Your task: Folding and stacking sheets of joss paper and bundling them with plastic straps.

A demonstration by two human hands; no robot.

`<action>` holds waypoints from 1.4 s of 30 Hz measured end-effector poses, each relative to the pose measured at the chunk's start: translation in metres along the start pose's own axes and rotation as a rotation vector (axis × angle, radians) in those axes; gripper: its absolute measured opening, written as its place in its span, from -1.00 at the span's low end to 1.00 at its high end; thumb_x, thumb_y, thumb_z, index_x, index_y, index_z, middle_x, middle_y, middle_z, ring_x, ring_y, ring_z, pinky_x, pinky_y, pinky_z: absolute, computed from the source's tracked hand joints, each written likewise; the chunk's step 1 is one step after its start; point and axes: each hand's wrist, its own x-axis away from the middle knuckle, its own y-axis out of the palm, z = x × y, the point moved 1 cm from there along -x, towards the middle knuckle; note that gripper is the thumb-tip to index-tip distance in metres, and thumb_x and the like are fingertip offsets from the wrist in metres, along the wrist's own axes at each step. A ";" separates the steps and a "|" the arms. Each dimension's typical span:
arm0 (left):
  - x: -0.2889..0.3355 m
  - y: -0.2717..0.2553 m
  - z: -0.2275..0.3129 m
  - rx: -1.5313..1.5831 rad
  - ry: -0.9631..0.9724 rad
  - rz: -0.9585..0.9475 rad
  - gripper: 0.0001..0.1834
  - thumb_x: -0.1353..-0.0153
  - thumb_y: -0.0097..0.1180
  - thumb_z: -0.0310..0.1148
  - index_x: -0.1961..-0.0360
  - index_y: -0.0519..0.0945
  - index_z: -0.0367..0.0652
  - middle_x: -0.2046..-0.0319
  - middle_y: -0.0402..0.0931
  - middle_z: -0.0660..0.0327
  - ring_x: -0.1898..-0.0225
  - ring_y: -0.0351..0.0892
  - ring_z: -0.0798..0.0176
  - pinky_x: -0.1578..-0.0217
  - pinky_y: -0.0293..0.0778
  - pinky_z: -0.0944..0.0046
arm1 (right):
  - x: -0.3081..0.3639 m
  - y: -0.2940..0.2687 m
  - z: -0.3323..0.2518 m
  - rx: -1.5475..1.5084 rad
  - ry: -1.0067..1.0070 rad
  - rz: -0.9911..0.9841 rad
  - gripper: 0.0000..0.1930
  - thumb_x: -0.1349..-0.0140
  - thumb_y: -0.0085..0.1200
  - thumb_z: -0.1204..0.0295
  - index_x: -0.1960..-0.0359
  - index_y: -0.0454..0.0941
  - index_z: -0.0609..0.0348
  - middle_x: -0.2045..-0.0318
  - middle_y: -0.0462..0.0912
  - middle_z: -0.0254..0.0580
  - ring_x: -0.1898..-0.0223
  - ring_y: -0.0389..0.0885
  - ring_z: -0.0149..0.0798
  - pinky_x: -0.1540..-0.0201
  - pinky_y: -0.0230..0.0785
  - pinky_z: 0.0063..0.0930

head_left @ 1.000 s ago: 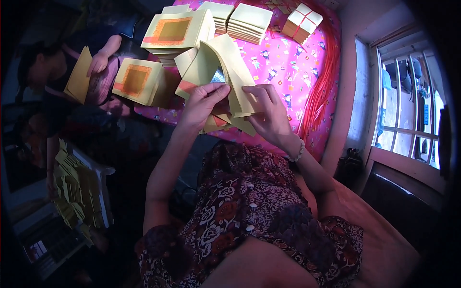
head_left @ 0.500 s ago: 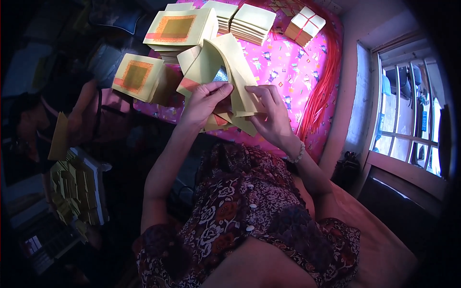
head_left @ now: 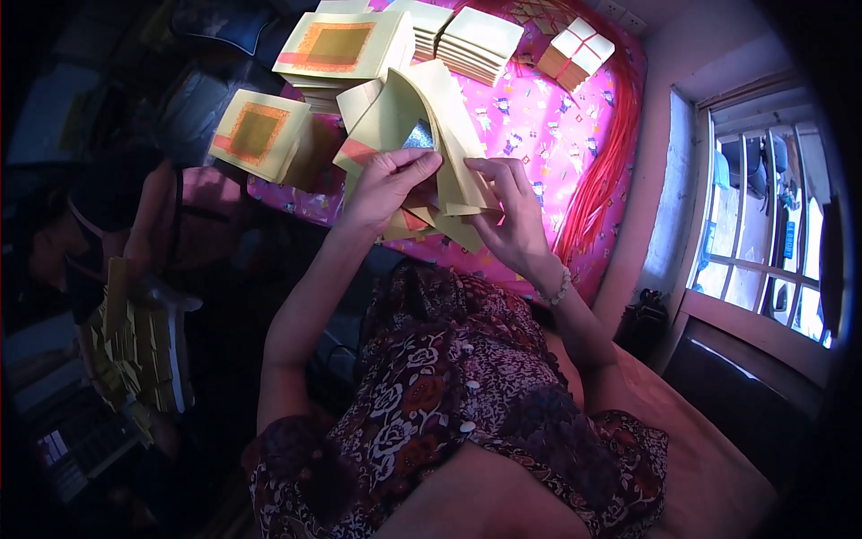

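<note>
My left hand (head_left: 384, 187) pinches a bundle of pale yellow paper sheets (head_left: 453, 121) between thumb and fingers. The sheets stand up over the pink cloth, bent and fanned apart, and an orange-red printed patch shows on some. At the bundle's right side, my right hand (head_left: 514, 211) has its thumb and fingers on the lower edge of the sheets. A small silvery-blue patch (head_left: 418, 135) shows between the curled sheets; I cannot make out what it is.
Paper stacks (head_left: 337, 49) with orange-and-gold prints and plain paper stacks (head_left: 479, 40) stand on the pink patterned cloth (head_left: 557, 162). A bundle tied with red string (head_left: 579, 49) and red strands (head_left: 597, 180) lie right. At left, a person (head_left: 135, 198) is beside folded yellow paper (head_left: 148, 350).
My hands stay at the sheets, and the lower right edge of the bundle has shifted slightly. At left, the other person's upright yellow piece has moved down and right toward the pile.
</note>
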 end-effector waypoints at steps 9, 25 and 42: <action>-0.001 0.000 -0.001 0.008 0.031 -0.005 -0.71 -0.33 0.16 -0.27 0.09 0.64 -0.29 0.32 0.65 0.24 0.37 0.65 0.42 0.35 0.61 0.41 | 0.000 0.002 0.005 -0.014 0.003 0.000 -0.37 0.09 0.24 0.62 -0.13 0.40 0.11 0.09 0.42 0.00 0.06 0.49 0.06 0.02 0.42 -0.20; -0.004 -0.004 -0.004 0.014 0.029 -0.003 -0.69 -0.30 0.19 -0.26 0.07 0.64 -0.29 0.29 0.66 0.21 0.34 0.67 0.40 0.34 0.64 0.38 | -0.005 -0.006 0.000 -0.018 -0.052 -0.116 -0.27 0.01 0.41 0.16 -0.15 0.38 0.26 0.04 0.43 -0.01 0.02 0.48 -0.01 -0.03 0.39 -0.21; -0.003 -0.004 -0.002 0.056 0.015 -0.030 -0.70 -0.29 0.21 -0.27 0.09 0.65 -0.28 0.31 0.67 0.21 0.35 0.67 0.38 0.39 0.63 0.37 | -0.002 -0.005 0.002 -0.142 -0.025 -0.129 -0.42 -0.23 0.21 0.26 -0.22 0.32 0.25 -0.02 0.37 0.00 -0.03 0.48 -0.07 -0.02 0.46 -0.28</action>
